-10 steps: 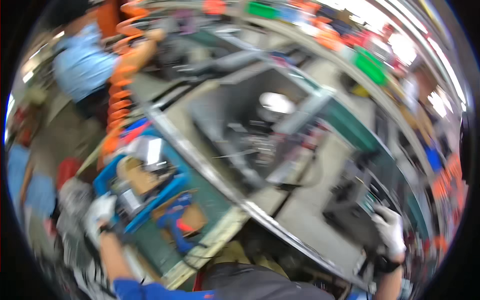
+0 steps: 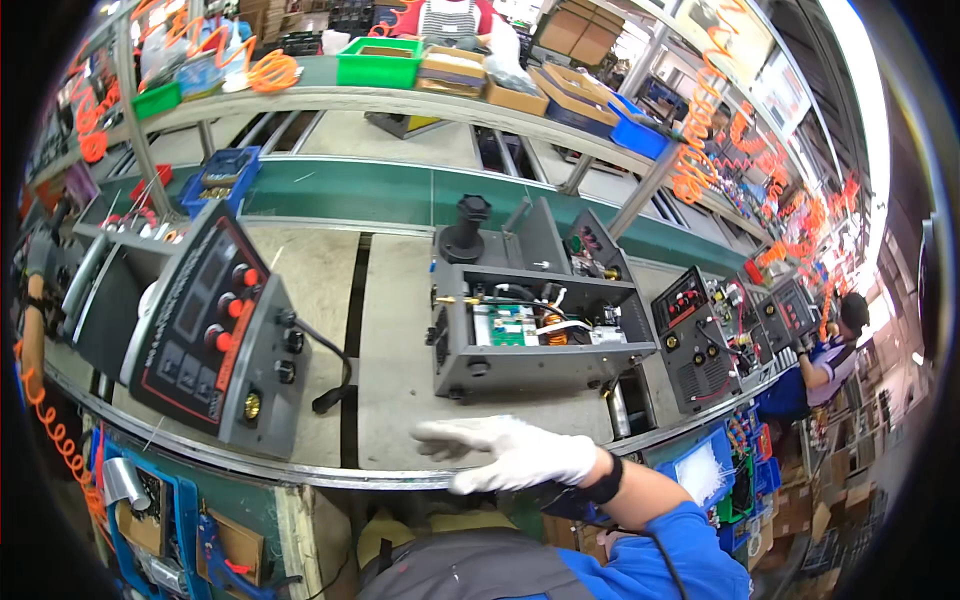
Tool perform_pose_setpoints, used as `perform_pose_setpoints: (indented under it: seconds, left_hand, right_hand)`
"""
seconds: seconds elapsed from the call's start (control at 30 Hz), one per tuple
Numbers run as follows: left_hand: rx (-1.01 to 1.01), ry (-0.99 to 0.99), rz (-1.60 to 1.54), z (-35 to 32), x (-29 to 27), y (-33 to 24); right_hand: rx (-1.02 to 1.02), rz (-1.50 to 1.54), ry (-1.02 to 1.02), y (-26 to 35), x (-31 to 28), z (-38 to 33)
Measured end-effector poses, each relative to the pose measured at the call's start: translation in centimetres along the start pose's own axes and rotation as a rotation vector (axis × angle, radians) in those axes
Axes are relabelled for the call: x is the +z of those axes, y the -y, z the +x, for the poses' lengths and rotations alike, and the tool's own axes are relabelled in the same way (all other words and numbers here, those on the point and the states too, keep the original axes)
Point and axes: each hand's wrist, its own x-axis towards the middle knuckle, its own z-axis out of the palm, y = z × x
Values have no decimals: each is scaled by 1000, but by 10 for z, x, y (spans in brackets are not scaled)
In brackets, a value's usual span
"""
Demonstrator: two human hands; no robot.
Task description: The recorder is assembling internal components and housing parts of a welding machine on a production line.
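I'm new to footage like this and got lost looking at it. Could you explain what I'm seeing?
No robot here: a person works bare-armed, in a glove. The wide camera sits on their head and looks down, so straight edges bend near the rim.

The white-gloved right hand reaches in from the lower right. Its fingers are spread and it holds nothing; the left hand is out of view.

Just beyond it, on a pale worktop, stands a grey metal box with its top open, showing wires and a green board. To its left is another box with red knobs. A blue tray of parts lies at the lower left.
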Motion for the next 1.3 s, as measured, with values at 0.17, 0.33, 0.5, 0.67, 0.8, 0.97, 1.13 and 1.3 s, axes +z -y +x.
perform_pose_setpoints:
  seconds: [0.17,0.33,0.5,0.67,0.8,0.97,1.13,1.3]
  left_hand:
    - [-185,264,-540,-39,177,-275]
    - [619,717,-336,-91,331,-454]
    - [493,770,-321,-101,396,-494]
    - [849,574,-133,-73,460,-505]
    - [770,584,57,-50,514,-516]
    - [935,534,3,-49,533,-499]
    - [1023,409,-122,-50,529,-492]
    - [831,546,-159,-50,529,-498]
  right_hand:
    - [-363,547,0,-27,-8,7]
    - [-521,968,-325,-57,-72,-32]
    - [-499,898,-634,-59,-154,-63]
    - [-685,783,-643,-40,-237,5]
    - [-475,592,-727,-54,-248,94]
    - [-331,645,-725,-76,-243,137]
    - [-412,654,-668,-88,-246,151]
    - [-355,631,-601,-89,-238,145]
